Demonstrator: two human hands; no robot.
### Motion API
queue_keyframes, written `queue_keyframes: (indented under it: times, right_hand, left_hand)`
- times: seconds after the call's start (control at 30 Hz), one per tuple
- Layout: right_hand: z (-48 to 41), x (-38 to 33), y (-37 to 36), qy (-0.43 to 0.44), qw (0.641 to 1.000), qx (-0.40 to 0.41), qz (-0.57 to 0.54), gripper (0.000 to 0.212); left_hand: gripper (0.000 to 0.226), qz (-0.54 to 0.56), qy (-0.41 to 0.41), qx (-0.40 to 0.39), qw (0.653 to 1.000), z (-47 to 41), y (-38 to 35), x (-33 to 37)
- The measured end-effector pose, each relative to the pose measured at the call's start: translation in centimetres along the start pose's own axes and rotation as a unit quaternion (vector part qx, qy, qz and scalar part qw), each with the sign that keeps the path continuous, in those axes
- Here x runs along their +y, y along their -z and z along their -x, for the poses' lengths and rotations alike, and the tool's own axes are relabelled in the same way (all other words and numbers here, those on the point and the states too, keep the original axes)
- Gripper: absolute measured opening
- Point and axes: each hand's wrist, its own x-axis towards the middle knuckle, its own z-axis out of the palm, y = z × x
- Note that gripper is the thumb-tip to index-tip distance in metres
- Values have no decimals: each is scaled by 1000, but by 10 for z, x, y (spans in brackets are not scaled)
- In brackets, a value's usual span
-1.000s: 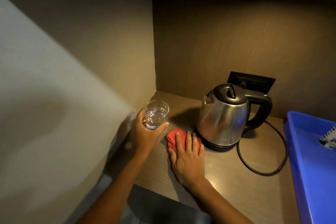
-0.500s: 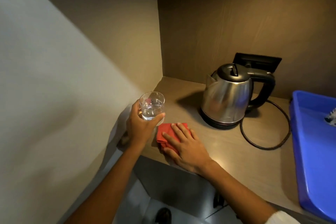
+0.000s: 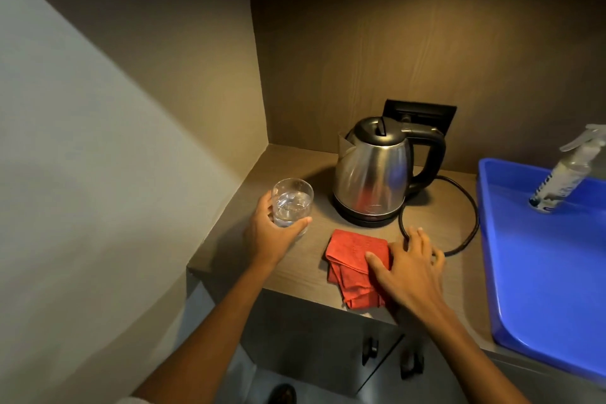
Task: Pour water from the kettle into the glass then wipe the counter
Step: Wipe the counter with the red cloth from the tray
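1. Hands at a dim wooden desk (image 3: 295,161) set in a corner alcove: I see both of my bare arms reaching in from the near edge.
2. My left hand (image 3: 269,236) is curled around a clear glass (image 3: 292,202) partly filled with water, fingers on its left side and thumb across the near side. I cannot tell whether the glass stands on the desk or is raised just off it. It sits at the left of the desk, near the side wall.
3. My right hand (image 3: 410,267) lies flat with fingers spread, palm down on the right part of a folded red cloth (image 3: 355,264). The cloth lies on the desk close to the near edge, with one corner at that edge.
4. A steel kettle (image 3: 373,175) with a black lid and black handle stands upright on its black base, farther back than the cloth and to the right of the glass. Its handle points right.
5. A black cord (image 3: 459,193) loops from the kettle's base across the desk; my right fingertips reach its near curve.
6. A black wall socket (image 3: 423,113) sits just behind the kettle.
7. A blue tray (image 3: 541,272) fills the right side, and a spray bottle (image 3: 564,170) leans in it at the far end.
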Motion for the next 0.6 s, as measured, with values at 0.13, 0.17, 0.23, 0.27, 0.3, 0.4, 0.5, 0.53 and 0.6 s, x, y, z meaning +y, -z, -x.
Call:
queue_keyframes:
  times: [0.13,0.17,0.23,0.27,0.3,0.4,0.5,0.53,0.6]
  right_hand:
    - [3,-9,6,-6,984,0,-176,33]
    - [8,-13,7,-3,970,-6,-244,30]
    - [15,-22,6,-3,939,-20,-343,32]
    - [16,-25,6,-9,925,-18,-379,34]
    - [16,-27,8,-15,907,-13,-420,37]
    - [12,-19,17,-49,812,-21,-581,38]
    - [12,6,40,-73,739,-33,-669,40]
    - [13,16,51,-70,733,-21,-676,44]
    - [15,40,73,-62,726,1,-685,48]
  left_hand:
    - [97,7,18,0,1000,-4,-9,-10]
    - [97,15,23,0,1000,-4,-9,-14]
    - [97,21,29,-6,999,-5,-11,-20]
    - [99,20,30,-14,999,-5,-11,-20]
    - [102,15,28,-20,999,-4,-9,-18]
    - [112,-62,-38,62,995,6,-1,0]
    - [84,-22,-141,89,986,32,0,34]
    - [73,24,-135,42,990,44,-6,49]
    - [66,100,-77,-89,988,68,-29,83]
